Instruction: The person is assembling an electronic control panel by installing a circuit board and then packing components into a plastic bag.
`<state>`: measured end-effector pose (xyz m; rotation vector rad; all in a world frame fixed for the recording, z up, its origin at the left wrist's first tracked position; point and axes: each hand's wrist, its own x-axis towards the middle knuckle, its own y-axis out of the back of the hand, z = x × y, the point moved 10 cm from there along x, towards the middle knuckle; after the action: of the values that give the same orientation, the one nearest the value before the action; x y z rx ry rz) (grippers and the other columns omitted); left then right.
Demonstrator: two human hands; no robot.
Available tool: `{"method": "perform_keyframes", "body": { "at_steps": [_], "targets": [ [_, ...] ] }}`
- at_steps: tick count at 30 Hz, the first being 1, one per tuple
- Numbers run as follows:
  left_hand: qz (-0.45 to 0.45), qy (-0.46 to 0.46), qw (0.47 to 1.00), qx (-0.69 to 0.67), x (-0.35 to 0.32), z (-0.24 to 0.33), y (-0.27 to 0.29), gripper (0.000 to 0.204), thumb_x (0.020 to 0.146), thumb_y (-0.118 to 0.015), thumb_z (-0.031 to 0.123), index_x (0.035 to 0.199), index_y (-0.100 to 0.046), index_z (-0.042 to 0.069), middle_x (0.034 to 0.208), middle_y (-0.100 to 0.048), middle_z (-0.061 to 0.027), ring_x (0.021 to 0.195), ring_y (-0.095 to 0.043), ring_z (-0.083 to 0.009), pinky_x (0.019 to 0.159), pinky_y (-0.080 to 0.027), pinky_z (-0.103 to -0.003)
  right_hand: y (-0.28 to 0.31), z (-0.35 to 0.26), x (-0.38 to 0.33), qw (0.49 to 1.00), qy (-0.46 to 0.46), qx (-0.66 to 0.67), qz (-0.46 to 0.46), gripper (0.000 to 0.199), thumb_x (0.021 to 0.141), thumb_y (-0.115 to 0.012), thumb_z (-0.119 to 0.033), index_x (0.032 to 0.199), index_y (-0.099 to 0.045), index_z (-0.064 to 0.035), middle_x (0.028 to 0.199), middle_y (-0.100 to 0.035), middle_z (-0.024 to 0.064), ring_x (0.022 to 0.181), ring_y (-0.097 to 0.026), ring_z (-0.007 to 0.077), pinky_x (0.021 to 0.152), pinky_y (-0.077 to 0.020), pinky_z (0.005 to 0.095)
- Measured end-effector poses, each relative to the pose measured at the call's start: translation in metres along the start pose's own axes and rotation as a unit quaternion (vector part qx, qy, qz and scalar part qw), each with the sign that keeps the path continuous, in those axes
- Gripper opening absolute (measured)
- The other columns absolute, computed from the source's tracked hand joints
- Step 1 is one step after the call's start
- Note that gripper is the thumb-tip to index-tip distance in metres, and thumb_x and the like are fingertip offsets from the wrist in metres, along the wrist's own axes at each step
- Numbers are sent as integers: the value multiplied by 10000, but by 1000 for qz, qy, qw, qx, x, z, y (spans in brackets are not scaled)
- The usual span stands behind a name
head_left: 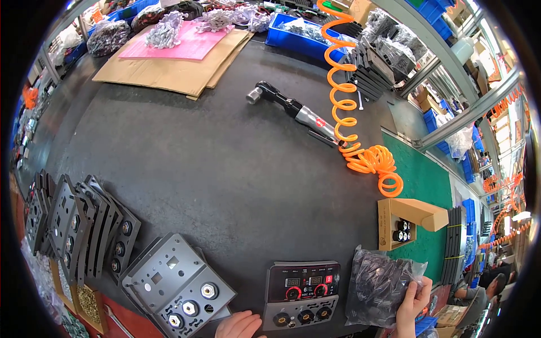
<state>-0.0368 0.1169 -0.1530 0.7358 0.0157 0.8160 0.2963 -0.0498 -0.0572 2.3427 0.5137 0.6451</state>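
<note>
My right hand point(414, 307) pinches the edge of a clear plastic bag point(375, 290) full of dark parts. To the bag's left lies a control panel point(304, 290) with a black and red display face and several black sockets along its lower part. My left hand point(239, 325) rests at the lower edge between that panel and a stack of grey metal panels point(177, 281); its fingers are stretched out and it holds nothing I can see. Large hex nuts sit on the stack's top panel.
More grey panels point(93, 225) stand tilted at the left. An air ratchet wrench point(298, 112) lies toward the back, joined to a coiled orange hose point(372, 160). At right, a small open carton point(394, 225) holds black knobs. Cardboard sheets point(158, 70) and a blue bin point(304, 39) stand behind.
</note>
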Motion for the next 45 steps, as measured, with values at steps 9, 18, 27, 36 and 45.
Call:
{"method": "perform_keyframes", "body": {
  "at_steps": [9,18,27,36,45],
  "targets": [
    [3,9,1000,11,3,3,5,426,747,-677,208,1117,-556,36,1126,-556,-130,1087,-515,-308,872,-421,-443,-1,-1,-3,1000,3,-6,-8,98,927,-476,-99,975,-480,-14,838,-463,-9,740,-403,54,666,-323,188],
    [-22,30,999,25,1,-1,1,412,740,-665,214,1097,-566,35,1088,-570,-147,1050,-525,-317,870,-430,-447,-6,-11,-5,999,3,-40,-24,107,932,-476,-111,958,-486,-8,778,-471,-17,678,-407,53,607,-332,192],
    [-38,54,998,9,9,-4,-1,416,757,-654,222,1118,-558,38,1122,-558,-168,1018,-532,-346,852,-441,-452,-4,-39,-4,982,123,-140,12,124,925,-458,-78,953,-525,22,658,-502,29,556,-411,97,509,-325,245],
    [12,2,999,30,0,1,-2,348,690,-690,162,1002,-595,42,969,-611,-92,940,-575,-261,789,-461,-370,19,-76,-10,968,176,-179,20,173,801,-512,65,971,-534,36,735,-556,181,582,-532,356,503,-396,392],
    [98,-86,988,-79,13,59,47,241,734,-585,-48,969,-563,4,926,-589,-167,869,-562,-356,792,-456,-423,124,-172,-30,986,131,-63,78,108,873,-491,-3,940,-576,3,705,-571,143,572,-555,264,523,-422,315]
  ]
}}
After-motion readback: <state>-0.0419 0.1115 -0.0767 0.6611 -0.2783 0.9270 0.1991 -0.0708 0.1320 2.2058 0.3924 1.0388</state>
